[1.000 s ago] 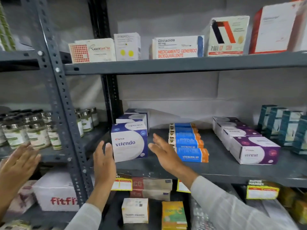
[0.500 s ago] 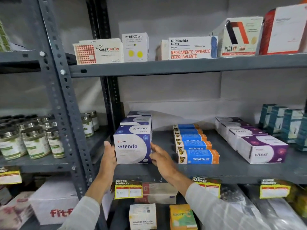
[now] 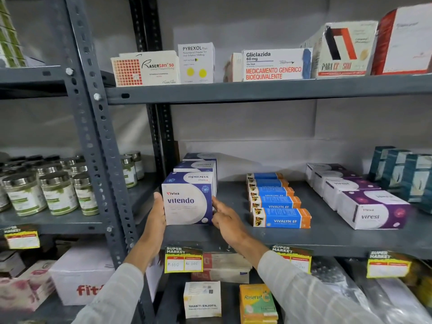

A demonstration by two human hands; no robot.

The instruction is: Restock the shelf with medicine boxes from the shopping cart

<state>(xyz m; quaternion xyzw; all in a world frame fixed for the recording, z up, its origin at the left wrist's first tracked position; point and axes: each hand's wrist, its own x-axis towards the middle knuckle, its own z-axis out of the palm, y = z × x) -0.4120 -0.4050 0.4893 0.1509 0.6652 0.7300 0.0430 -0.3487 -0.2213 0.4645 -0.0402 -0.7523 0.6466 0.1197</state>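
A blue and white Vitendo box (image 3: 188, 201) stands at the front of a row of like boxes (image 3: 198, 166) on the grey middle shelf (image 3: 280, 239). My left hand (image 3: 157, 215) lies flat against the box's left side. My right hand (image 3: 225, 218) touches its right side with the fingers stretched out. The box rests on the shelf between both hands. The shopping cart is out of view.
Right of the Vitendo row lie blue Vivalyn EF boxes (image 3: 280, 217), purple Virest boxes (image 3: 371, 210) and teal boxes (image 3: 406, 174). A grey upright post (image 3: 93, 127) stands just left of my left hand. Jars (image 3: 58, 192) fill the left shelf. More medicine boxes (image 3: 275, 64) line the upper shelf.
Both hands have closed in from apart onto the two sides of the front Vitendo box. A third hand at the far left edge is gone from view.
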